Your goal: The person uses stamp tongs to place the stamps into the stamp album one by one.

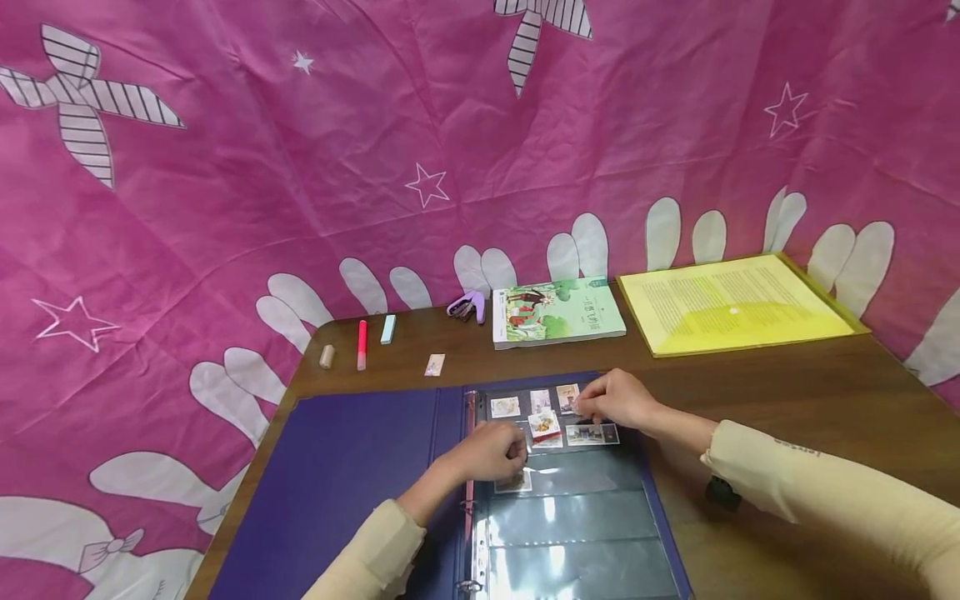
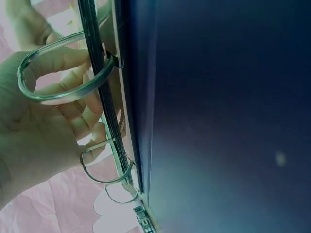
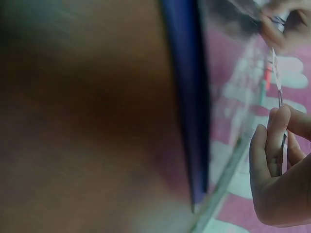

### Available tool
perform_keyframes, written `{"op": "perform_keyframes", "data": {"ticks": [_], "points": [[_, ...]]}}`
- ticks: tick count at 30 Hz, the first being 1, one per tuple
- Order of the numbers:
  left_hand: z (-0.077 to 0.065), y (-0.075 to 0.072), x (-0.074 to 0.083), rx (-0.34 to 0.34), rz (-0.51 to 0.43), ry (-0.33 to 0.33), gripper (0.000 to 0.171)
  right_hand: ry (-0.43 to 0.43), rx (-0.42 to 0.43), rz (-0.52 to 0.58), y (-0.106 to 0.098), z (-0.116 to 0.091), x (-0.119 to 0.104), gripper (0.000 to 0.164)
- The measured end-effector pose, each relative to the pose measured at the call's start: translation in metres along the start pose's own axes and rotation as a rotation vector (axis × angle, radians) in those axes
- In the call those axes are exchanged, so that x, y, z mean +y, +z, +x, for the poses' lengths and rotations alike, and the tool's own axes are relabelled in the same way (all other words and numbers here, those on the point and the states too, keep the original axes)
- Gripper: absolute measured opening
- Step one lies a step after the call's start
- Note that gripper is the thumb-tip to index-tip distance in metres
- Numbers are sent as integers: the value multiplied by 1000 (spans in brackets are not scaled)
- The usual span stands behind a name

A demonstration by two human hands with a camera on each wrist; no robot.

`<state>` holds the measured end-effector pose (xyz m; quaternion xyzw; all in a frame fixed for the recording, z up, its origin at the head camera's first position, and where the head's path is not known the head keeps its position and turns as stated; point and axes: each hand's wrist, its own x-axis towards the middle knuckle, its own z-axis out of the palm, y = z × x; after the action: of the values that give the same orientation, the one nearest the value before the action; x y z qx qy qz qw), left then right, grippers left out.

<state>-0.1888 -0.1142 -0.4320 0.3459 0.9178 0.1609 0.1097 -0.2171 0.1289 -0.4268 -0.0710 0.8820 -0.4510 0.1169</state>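
Observation:
My right hand [image 1: 618,398] is over the upper right of a stamp album's dark pocket page [image 1: 570,508]. It pinches slim metal tweezers [image 3: 281,99], and a small stamp [image 3: 276,70] is at their tips. In the head view, that stamp [image 1: 543,424], white-edged with an orange picture, overlaps the second pocket row. My left hand [image 1: 491,451] is at the page's left side, fingers loosely bent beside a stamp [image 1: 513,481] in the row below. From the left wrist, its fingers [image 2: 73,109] appear behind the metal binder rings [image 2: 58,97]. More stamps [image 1: 506,407] fill the upper pockets.
The purple cover [image 1: 337,475] lies spread to the left. Behind the album are a loose stamp [image 1: 434,365], an eraser-like block [image 1: 327,357], a pink pen [image 1: 362,346], a pale blue stick [image 1: 387,329], a purple stapler-like tool [image 1: 468,306], a green book [image 1: 558,312] and a yellow folder [image 1: 738,308].

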Motion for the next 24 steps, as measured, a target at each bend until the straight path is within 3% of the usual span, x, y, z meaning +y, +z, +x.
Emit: {"op": "perform_keyframes", "data": {"ticks": [8, 16, 24], "points": [[-1, -4, -1, -28, -100, 0, 15, 36, -34, -37, 12, -19, 6, 7], [0, -2, -2, -42, -128, -8, 17, 27, -66, -66, 15, -27, 9, 9], [0, -3, -3, -35, -145, 19, 14, -65, -209, -56, 7, -21, 11, 7]]}}
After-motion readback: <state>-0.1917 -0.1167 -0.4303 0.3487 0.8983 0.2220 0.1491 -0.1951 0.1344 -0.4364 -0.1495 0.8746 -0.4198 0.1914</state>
